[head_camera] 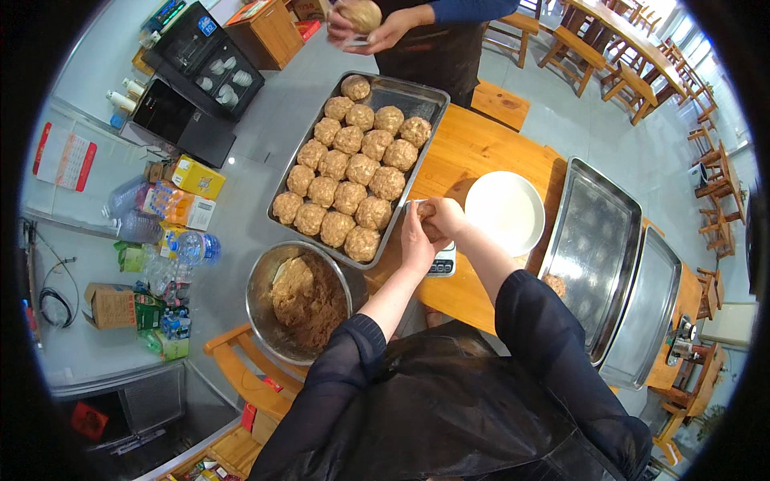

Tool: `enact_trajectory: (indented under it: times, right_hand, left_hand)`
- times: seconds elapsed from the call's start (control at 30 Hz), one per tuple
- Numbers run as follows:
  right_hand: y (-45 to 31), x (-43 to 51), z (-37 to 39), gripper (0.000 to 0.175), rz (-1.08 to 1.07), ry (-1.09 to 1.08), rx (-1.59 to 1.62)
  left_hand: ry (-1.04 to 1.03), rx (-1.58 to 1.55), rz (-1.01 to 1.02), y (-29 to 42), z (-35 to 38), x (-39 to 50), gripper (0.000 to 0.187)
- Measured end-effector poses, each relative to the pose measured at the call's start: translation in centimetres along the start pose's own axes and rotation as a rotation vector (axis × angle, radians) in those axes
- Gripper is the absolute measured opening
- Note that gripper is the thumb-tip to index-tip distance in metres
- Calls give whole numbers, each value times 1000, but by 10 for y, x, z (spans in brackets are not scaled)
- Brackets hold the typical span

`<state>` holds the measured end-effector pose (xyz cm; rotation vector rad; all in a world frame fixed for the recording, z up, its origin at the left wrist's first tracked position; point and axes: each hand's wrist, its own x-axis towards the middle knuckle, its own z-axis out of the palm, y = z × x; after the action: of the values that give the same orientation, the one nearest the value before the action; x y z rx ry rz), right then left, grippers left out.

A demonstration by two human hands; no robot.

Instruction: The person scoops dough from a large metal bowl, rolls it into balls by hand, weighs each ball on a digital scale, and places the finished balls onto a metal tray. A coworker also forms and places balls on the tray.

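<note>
My left hand (417, 249) and my right hand (448, 217) are cupped together around a brown lump of dough-like mixture (431, 231), which the fingers partly hide. Just under them, a digital kitchen scale (444, 266) shows its button panel. To the left, a deep metal tray (412, 102) carries rows of rough brown balls (362, 169). Below that tray stands a steel bowl (255, 321) with dark crumbly mixture (319, 318) and a paler lump (293, 282). A white bowl (505, 210) with whitish contents sits right of my hands.
Across the table (463, 150), a co-worker's hands (388, 30) hold a pale ball (361, 15). Right of me lie a metal tray (595, 240) with a brown ball (554, 285) at its near edge and a second tray (649, 300). A wooden chair (231, 346) is at lower left.
</note>
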<state>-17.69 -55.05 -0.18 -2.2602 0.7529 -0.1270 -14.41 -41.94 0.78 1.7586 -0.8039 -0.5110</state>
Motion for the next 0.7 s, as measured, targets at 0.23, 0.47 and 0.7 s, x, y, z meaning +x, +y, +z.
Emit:
enact_trajectory:
  times: [0.23,0.47,0.7]
  right_hand:
    - [1,-17,-14,34,43,20,253]
    - [-25,0,-11,22,79,-139,-227]
    - [-15,-11,-6,19,-90,71,60]
  left_hand:
    - [59,289,123,-8,0,8,118]
    - [-23,304,206,4,-6,10,131]
    - [-11,272,59,-3,-6,14,131]
